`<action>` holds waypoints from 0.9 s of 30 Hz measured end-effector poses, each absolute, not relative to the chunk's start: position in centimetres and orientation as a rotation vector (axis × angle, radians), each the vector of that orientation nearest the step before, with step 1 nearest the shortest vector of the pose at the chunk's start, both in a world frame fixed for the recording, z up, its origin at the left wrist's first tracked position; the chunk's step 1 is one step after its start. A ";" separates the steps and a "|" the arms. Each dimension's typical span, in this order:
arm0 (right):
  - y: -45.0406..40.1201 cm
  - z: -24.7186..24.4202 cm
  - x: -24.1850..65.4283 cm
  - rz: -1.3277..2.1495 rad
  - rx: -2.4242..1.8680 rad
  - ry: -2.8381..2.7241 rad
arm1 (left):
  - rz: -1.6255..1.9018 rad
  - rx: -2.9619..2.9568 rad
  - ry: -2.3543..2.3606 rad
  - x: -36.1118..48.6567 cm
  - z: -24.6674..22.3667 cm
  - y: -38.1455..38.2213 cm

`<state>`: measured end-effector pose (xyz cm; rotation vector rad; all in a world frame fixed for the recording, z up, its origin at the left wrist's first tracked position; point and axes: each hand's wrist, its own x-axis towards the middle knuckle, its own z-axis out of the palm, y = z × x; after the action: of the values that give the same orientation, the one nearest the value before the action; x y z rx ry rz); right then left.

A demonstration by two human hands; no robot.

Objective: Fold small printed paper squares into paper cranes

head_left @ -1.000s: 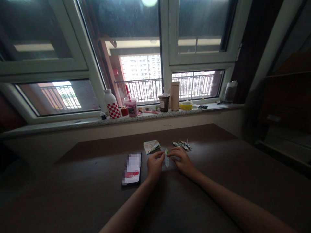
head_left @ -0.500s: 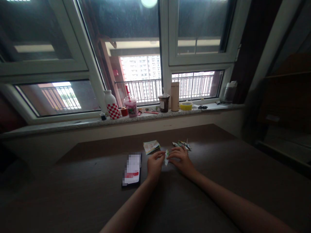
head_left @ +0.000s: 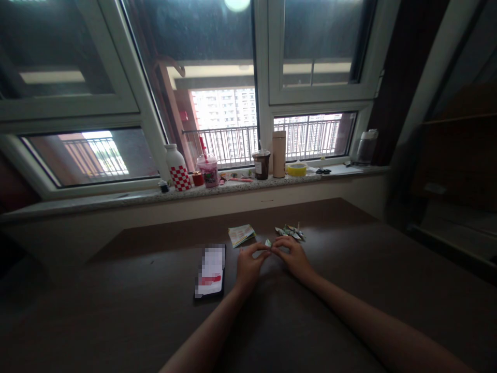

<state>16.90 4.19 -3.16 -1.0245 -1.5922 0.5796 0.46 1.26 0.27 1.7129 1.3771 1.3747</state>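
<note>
Between my two hands is a small folded piece of paper [head_left: 268, 242], pale with green print; only its pointed upper part shows above the fingers. My left hand [head_left: 249, 263] pinches it from the left with thumb and forefinger. From the right, the fingertips of my right hand [head_left: 292, 256] close on the same paper. Just beyond my right hand lies a pile of folded paper pieces [head_left: 290, 231]. A stack of flat printed paper sheets [head_left: 241, 234] rests behind my left hand.
A phone [head_left: 210, 272] with a lit screen lies left of my left hand on the dark table [head_left: 155, 311]. Along the windowsill stand a checkered bottle [head_left: 179, 168], a pink cup [head_left: 208, 171], a dark drink cup [head_left: 261, 165], a tan flask [head_left: 278, 154] and yellow tape [head_left: 296, 169].
The folded paper was upright and mostly visible between my hands; now my fingertips have come together lower over it, and only its tip shows.
</note>
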 end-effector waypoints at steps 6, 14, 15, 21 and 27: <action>4.1 -3.2 16.6 0.635 -1.037 -1.528 | 1.430 1.597 1.369 0.5 -0.1 1.6; 3.9 -2.6 16.4 0.728 -1.117 -1.437 | 1.422 1.640 1.316 0.7 0.3 1.5; 3.9 -2.6 16.4 0.734 -1.126 -1.429 | 1.414 1.651 1.314 0.7 0.3 1.6; 3.9 -2.5 16.4 0.775 -1.144 -1.376 | 1.364 1.710 1.368 0.7 -0.2 2.0; 4.1 -2.6 16.4 0.827 -1.167 -1.378 | 1.326 1.658 1.422 0.7 -0.9 2.2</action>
<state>16.40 4.05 -2.61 -1.1674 -1.3784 0.8266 0.74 2.24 -0.92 1.6584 1.4217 1.3255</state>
